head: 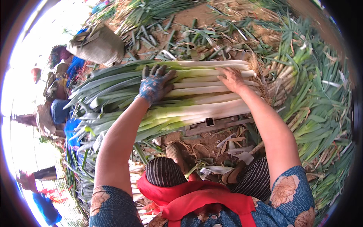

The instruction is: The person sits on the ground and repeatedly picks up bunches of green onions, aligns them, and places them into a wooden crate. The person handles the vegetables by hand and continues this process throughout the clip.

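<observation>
Several long leeks lie side by side before me on a low frame, white stalks and roots to the right, dark green leaves to the left. My left hand, in a blue patterned glove with dark fingers, rests with its fingers spread on the leeks where green turns to pale. My bare right hand lies palm down on the white stalks near the root ends, its fingers slightly apart. Neither hand is closed around a stalk. The undersides of both hands are hidden.
Bundles of leeks cover the ground at right, with more at the far side. Cut leaf pieces litter the soil behind. A grey sack stands at far left. My shoe and peeled scraps are below the frame.
</observation>
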A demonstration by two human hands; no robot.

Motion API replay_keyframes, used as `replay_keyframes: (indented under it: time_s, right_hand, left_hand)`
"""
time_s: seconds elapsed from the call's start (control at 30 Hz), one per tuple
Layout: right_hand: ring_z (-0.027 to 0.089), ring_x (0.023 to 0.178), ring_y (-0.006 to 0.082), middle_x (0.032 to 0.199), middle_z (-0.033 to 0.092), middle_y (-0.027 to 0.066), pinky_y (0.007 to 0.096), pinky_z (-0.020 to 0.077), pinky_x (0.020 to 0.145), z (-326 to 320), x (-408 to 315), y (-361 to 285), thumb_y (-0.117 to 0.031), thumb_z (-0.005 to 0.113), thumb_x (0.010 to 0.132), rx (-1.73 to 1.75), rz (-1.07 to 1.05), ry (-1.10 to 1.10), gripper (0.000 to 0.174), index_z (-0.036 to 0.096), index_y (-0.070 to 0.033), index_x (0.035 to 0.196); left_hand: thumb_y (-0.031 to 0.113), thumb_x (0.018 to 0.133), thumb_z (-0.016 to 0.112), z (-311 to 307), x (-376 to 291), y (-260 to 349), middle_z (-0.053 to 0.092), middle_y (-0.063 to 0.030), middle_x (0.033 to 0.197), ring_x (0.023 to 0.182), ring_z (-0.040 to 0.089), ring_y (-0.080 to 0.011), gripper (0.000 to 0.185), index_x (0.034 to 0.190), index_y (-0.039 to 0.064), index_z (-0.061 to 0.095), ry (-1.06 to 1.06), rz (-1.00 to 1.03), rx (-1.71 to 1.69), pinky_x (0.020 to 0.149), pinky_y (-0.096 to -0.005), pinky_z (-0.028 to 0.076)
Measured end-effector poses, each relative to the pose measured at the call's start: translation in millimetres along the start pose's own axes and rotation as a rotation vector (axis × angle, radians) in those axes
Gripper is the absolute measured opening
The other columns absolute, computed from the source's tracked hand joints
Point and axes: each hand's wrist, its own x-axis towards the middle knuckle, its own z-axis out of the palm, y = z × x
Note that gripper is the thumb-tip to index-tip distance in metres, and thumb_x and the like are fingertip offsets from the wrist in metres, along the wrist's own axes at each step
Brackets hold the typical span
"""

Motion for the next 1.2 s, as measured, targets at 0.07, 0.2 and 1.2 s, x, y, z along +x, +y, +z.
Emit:
replay_keyframes:
  time_s: [0.07, 0.2, 1.2]
  right_hand:
    - [0.051, 0.119, 0.0333, 0.126, 0.057, 0.0136, 0.0452, 0.0375, 0.102, 1, -8, -20, -0.039, 0.061, 0.088, -0.049, -0.034, 0.144, 0.047, 0.057, -0.016, 0.129]
    - [0.048, 0.123, 0.0367, 0.128, 0.056, 0.0202, 0.0449, 0.0374, 0.105, -8, -46, -41, -0.019, 0.058, 0.092, 0.048, -0.168, 0.254, 0.041, 0.055, -0.003, 0.129]
    - [0.038, 0.129, 0.0350, 0.126, 0.053, 0.0098, 0.0563, 0.0176, 0.112, 50, -259, -350, -0.032, 0.058, 0.089, 0.125, -0.760, -0.060, 0.026, 0.066, -0.015, 0.106]
  left_hand:
    - [0.041, 0.087, 0.060, -7, -4, -7, 0.049, -0.0158, 0.135, 0.131, 0.040, -0.0356, 0.050, 0.132, 0.022, 0.053, -0.007, -0.024, -0.049, 0.108, -0.0591, 0.022]
    - [0.036, 0.085, 0.068, -29, -24, 7, 0.060, -0.0200, 0.120, 0.104, 0.061, -0.0361, 0.055, 0.132, 0.011, 0.053, 0.244, -0.225, -0.615, 0.089, -0.0418, 0.049]
    - [0.036, 0.075, 0.074, 207, -640, 30, 0.061, -0.0294, 0.116, 0.112, 0.058, -0.0399, 0.068, 0.126, -0.003, 0.052, 0.382, -2.401, -0.719, 0.096, -0.0420, 0.046]
